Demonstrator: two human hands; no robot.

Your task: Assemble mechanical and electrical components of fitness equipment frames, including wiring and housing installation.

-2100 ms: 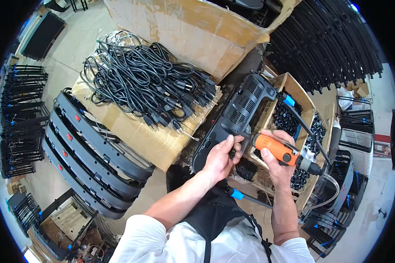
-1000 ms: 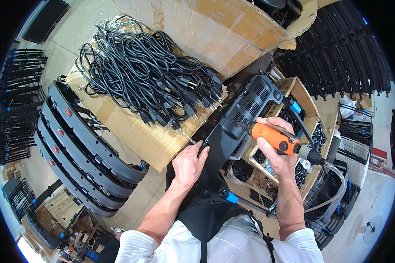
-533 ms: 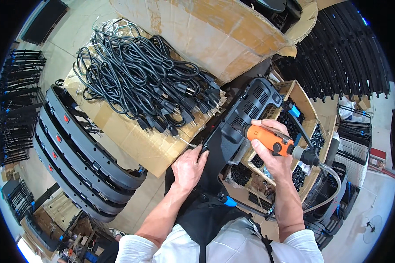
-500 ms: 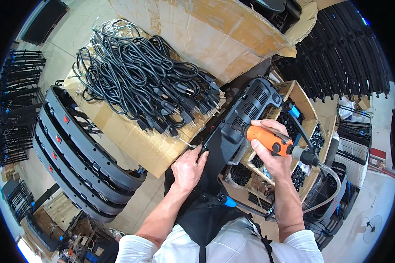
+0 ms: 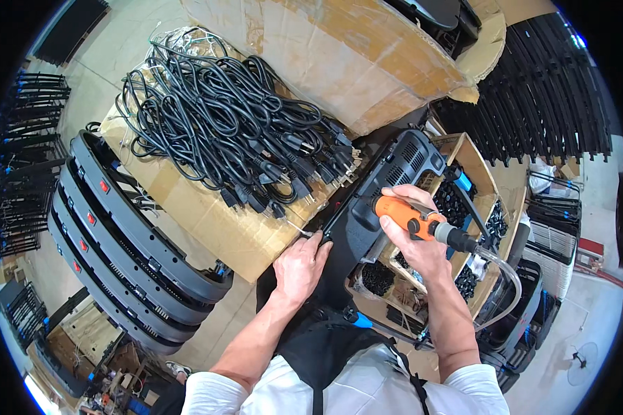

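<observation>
My right hand [image 5: 419, 232] is wrapped round an orange air screwdriver [image 5: 403, 213] with a clear hose at its rear. The tool's front end points left at a black vented plastic housing [image 5: 412, 158]; whether its tip touches is hidden. At the housing's lower left end, my left hand [image 5: 298, 270] is closed, thumb and fingers together at a small black piece I cannot make out. A pale wire end shows beside those fingers. Just beyond lies a large heap of black power cords [image 5: 228, 131] with plugs, on a cardboard box [image 5: 180, 225].
A wooden compartment tray [image 5: 488, 169] of small black parts stands to the right. Stacked grey curved covers [image 5: 142, 242] with red switches are at the left. A raised cardboard flap [image 5: 339, 55] stands behind the cords. Black frames [image 5: 526, 90] are stacked at far right.
My right hand and the screwdriver have shifted a little left and down along the housing. My left hand has stayed at the housing's end, moving only slightly.
</observation>
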